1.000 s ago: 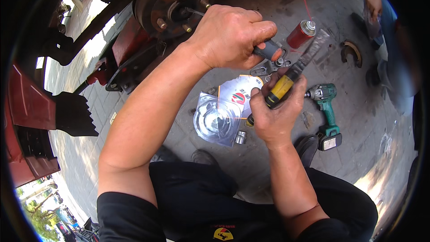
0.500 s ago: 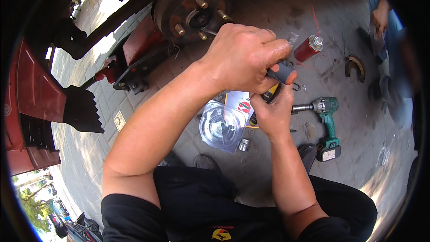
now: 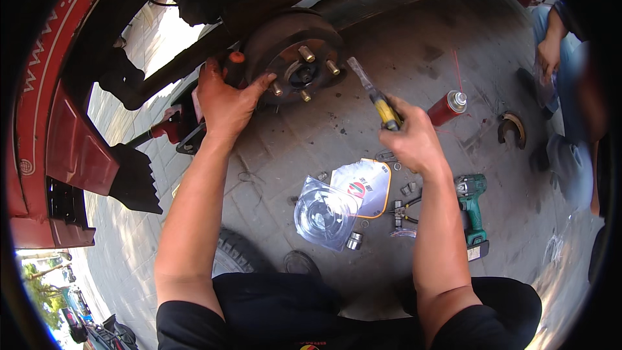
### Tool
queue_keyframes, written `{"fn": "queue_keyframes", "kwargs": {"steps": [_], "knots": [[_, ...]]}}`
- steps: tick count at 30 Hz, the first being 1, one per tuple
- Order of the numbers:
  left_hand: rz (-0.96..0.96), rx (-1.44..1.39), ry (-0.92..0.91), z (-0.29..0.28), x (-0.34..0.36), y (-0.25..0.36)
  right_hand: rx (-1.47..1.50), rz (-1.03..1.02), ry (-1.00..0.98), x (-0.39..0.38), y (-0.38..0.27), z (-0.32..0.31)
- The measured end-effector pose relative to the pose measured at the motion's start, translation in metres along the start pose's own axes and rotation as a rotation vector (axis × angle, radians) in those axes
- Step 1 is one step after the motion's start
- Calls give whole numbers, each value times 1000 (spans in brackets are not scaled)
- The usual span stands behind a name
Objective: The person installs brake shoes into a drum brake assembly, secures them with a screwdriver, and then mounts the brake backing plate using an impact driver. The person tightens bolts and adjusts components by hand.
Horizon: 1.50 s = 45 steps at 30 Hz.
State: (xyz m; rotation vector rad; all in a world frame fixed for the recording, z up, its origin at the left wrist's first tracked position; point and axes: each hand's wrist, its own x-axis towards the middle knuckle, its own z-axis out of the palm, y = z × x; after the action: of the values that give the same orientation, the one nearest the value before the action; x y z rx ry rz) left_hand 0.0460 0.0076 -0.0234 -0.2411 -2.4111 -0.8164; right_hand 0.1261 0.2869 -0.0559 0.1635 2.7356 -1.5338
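A rusty brake drum (image 3: 262,52) with several brass-coloured studs around its hub stands at the top. My left hand (image 3: 223,100) is at its left side, thumb stretched toward a lower stud. Its fingers are closed around a screwdriver (image 3: 236,65) with a dark handle and orange end; the fingertips are partly hidden, and the shaft does not show. To the right of the drum, my right hand (image 3: 418,139) is shut around a yellow-and-black handled tool (image 3: 385,111). That tool's pale, flat-looking metal end points up and left toward the drum, apart from it and slightly blurred.
Below the hands lie clear plastic packaging (image 3: 321,217), a white card (image 3: 372,188), a socket (image 3: 354,241) and pliers (image 3: 402,214). Rightward are a green impact wrench (image 3: 473,204), a red spray can (image 3: 447,109), a curved brake shoe (image 3: 513,129) and another person's hand (image 3: 549,55).
My hands have separated. The left moved left with the screwdriver to the drum's side; the right rose with the yellow-and-black tool, which now shows fully. The view has shifted slightly.
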Motion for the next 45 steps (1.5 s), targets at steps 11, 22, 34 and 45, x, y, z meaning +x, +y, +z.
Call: {"fn": "queue_keyframes", "kwargs": {"steps": [11,22,34,45], "knots": [[-92,-146,-48,6,10,-2,99,180,-95,-17,17,5],[883,-309,-233,66,-40,123,683,-25,275,-46,52,62],[908,-284,-330,89,-36,120,712,167,172,-73,63,46],[997,-363,-383,81,-31,111,806,-191,506,-120,31,43]]}}
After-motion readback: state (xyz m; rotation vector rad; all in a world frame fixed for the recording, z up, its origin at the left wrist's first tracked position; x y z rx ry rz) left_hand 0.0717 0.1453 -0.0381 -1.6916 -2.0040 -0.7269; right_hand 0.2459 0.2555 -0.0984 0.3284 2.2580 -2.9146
